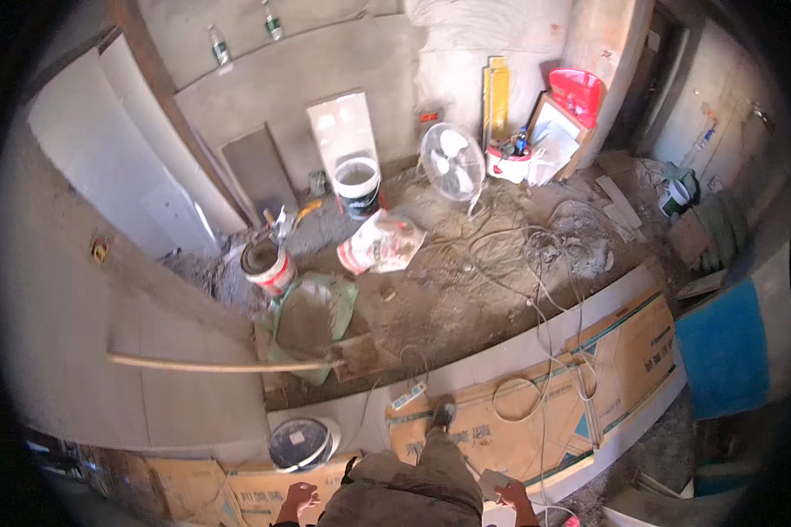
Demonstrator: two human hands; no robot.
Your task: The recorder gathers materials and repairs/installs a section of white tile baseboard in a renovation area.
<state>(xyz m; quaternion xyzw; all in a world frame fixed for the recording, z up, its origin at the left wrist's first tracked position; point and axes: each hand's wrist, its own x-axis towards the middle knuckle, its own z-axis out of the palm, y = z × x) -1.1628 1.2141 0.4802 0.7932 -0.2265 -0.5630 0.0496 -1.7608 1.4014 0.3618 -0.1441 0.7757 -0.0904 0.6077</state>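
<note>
Hands, both low in view. Left hand [301,499] near 7 o'clock, fingers partly curled; cannot tell whether it grips anything. Nearest to it: printed cardboard [257,492] on the floor and, just beyond, a dark round bucket [297,445]. Right hand [512,497] at 5 o'clock, fingers closed on the edge of a grey flat piece [492,482], which projects from the hand toward the person's leg [441,465]; its exact kind too small to tell.

Surroundings, taken from the centre of view. 6 o'clock: power strip [409,395] beside a shod foot [445,414]. Between 4 and 5: loose cable [517,400] looped over more cardboard. 8 o'clock: long wooden handle [211,361], near a green sack [344,309]. 9 o'clock: red-and-white bucket [277,277]. 11 o'clock: dark bucket with white rim [360,202]. 1 o'clock: standing fan [453,162]. Between 3 and 4: blue panel [725,347].
</note>
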